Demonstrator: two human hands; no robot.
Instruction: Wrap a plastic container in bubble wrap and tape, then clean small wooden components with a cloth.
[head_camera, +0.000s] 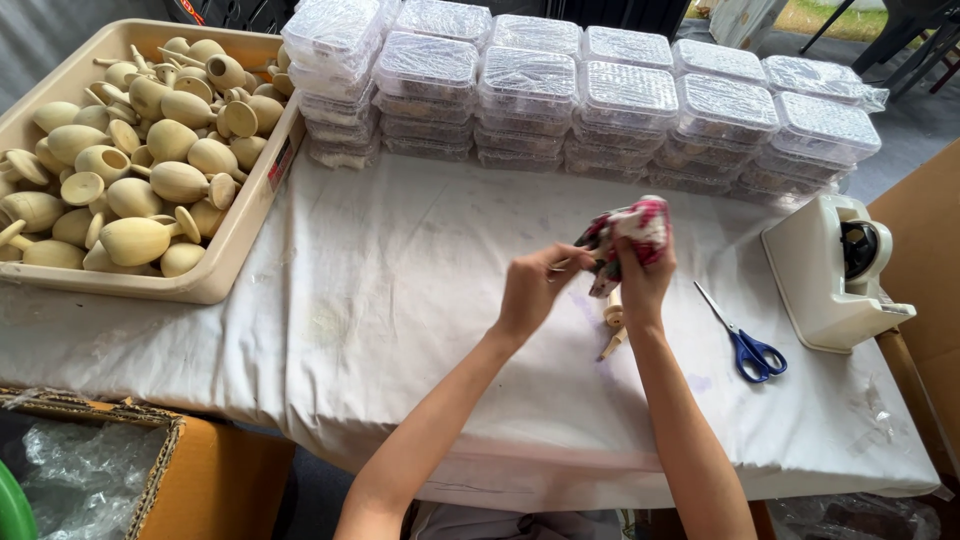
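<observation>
Both my hands are raised over the white cloth-covered table (400, 300), working a piece of red-and-white patterned fabric (640, 222). My right hand (645, 280) grips the fabric from below, bunched around what looks like a wooden goblet whose pale stem and foot (612, 318) stick out under my wrist. My left hand (535, 285) pinches the fabric's left edge with its fingertips.
A beige tray (235, 250) heaped with unpainted wooden goblets sits at the left. Stacks of clear wrapped boxes (620, 100) line the table's far side. Blue-handled scissors (745, 340) and a white tape dispenser (835, 270) lie at the right. A cardboard box (160, 460) stands below left.
</observation>
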